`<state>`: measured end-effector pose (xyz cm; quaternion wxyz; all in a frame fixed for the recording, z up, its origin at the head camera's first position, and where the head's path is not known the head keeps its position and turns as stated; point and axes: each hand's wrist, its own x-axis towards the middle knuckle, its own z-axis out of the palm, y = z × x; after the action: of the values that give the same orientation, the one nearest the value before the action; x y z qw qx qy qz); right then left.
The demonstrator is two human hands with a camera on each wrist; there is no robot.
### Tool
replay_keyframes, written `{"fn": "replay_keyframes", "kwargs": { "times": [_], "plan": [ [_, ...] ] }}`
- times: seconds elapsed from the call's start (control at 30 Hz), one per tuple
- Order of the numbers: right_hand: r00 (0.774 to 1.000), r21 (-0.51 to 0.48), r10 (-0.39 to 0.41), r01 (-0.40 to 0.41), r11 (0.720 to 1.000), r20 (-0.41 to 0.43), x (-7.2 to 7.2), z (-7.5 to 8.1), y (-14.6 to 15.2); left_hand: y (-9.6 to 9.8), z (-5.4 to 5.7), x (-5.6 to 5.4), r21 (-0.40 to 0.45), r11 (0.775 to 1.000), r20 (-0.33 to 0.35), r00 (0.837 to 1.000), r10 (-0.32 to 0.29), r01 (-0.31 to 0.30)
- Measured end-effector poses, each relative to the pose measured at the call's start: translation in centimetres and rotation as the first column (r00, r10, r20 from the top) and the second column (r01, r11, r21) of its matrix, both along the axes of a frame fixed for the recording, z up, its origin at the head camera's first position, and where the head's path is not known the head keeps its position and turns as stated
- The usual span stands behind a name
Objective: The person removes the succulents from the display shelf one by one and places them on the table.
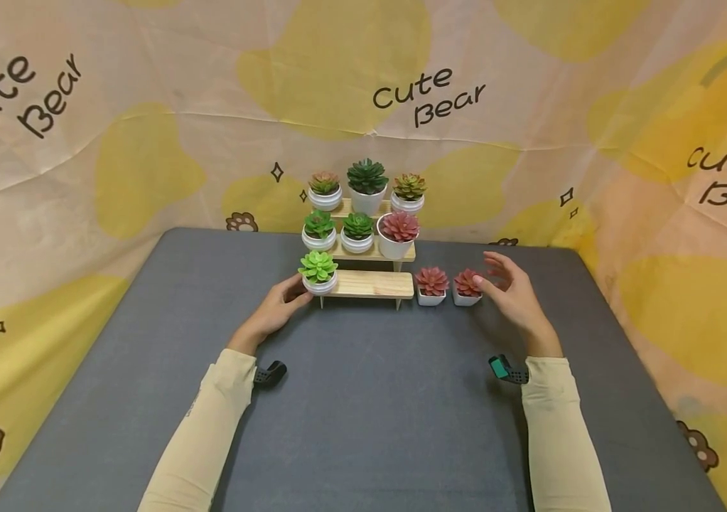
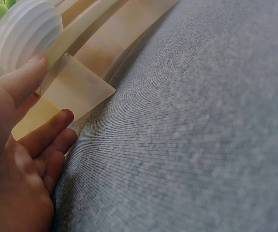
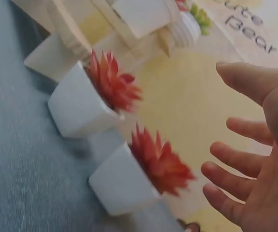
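Red rosette succulent in a white, square, tapered pot (image 1: pixel 466 284): stands upright on the dark grey, fabric-like surface (image 1: pixel 363 405), at the right end of the row. A matching red succulent in a white square pot (image 1: pixel 431 284) stands just beside it, between it and the three-tier light wooden stand (image 1: pixel 376 284).

State of the hands: the right hand (image 1: pixel 519 302) is at the outer pot, fingers and thumb well parted, with nothing in its hold. The left hand (image 1: pixel 276 311) is at the left end of the stand's lowest board, fingers loosely bent. Its thumb tip meets the light green succulent in a white, round, ribbed pot (image 1: pixel 319 272) or the board end; which, cannot be told. No firm hold is visible.

Recommended handling, assuming the outer pot is to be gripped:
1. Lower the right hand to pot height.
2. Pinch opposite pot walls, not the leaves.
3. Avoid nudging the neighbouring pot.
4. Keep left-hand pressure light; a sideways push could displace the ribbed pot.
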<state>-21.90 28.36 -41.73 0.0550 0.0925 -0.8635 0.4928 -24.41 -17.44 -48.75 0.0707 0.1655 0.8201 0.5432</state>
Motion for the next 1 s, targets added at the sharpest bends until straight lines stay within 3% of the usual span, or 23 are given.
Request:
{"fn": "replay_keyframes", "kwargs": {
  "times": [0.23, 0.37, 0.57, 0.83, 1.0],
  "plan": [
    [0.994, 0.054, 0.098, -0.095, 0.994, -0.048, 0.6, 1.2, -1.9, 0.0, 0.1, -0.2, 0.013, 1.000, 0.016, 1.000, -0.007, 0.007],
    [0.988, 0.071, 0.150, -0.148, 0.986, -0.030, 0.6, 1.3, -3.3, 0.1, 0.2, -0.1, 0.023, 1.000, 0.017, 1.000, -0.008, 0.008],
    [0.982, 0.113, 0.187, -0.188, 0.976, 0.020, 0.7, 1.1, -5.3, 0.0, -0.2, -0.1, 0.024, 1.000, 0.024, 1.000, -0.003, 0.002],
    [0.965, 0.137, 0.262, -0.258, 0.957, -0.019, 0.9, 0.2, -7.3, 0.1, 0.0, -0.1, 0.021, 1.000, 0.031, 1.000, 0.002, -0.003],
    [0.959, 0.162, 0.283, -0.281, 0.946, 0.010, 1.3, 0.0, -8.6, 0.1, 0.2, 0.0, 0.013, 1.000, 0.028, 1.000, 0.000, -0.001]
  ]
}}
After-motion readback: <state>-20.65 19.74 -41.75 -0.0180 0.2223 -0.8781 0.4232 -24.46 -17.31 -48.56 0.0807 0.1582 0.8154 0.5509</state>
